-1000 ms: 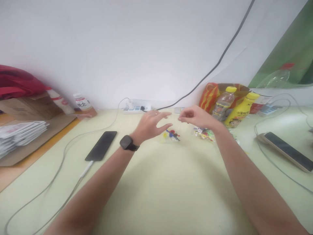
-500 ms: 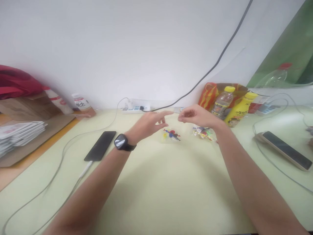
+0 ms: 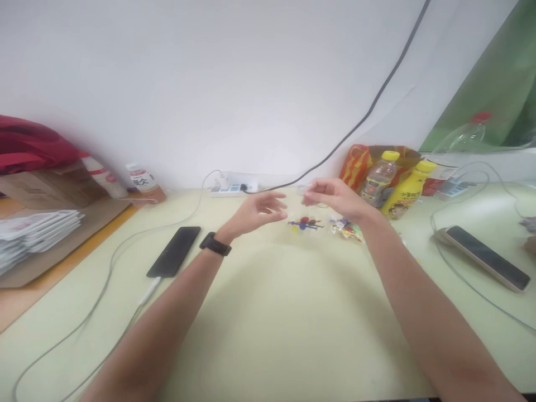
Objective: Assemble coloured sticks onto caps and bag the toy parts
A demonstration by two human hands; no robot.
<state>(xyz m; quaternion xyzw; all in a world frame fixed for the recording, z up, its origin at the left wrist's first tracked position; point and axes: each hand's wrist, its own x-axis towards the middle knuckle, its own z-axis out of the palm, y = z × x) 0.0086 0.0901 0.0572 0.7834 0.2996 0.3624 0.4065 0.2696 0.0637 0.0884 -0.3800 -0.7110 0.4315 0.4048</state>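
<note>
Both my hands hover over the far middle of a pale green table (image 3: 272, 312). My left hand (image 3: 256, 211), with a black watch on its wrist, has its fingers loosely spread and holds nothing I can see. My right hand (image 3: 330, 196) is curled with thumb and fingertips pinched together, perhaps on something clear and small that I cannot make out. Just below the hands a small cluster of red, blue and yellow bits (image 3: 305, 224) lies on the table. A clear bag of coloured pieces (image 3: 347, 229) rests under my right wrist.
A black phone (image 3: 175, 251) on a white cable lies at the left, another phone (image 3: 486, 258) at the right. A power strip (image 3: 234, 187) sits by the wall. Yellow-capped bottles (image 3: 408, 188) and an orange bag (image 3: 355, 163) stand back right; bottles, cardboard and stacked papers (image 3: 33, 229) are at the left.
My left hand drew back a little and its fingers curled more loosely. The right hand stayed pinched and rose slightly. The coloured cluster now shows a little further right.
</note>
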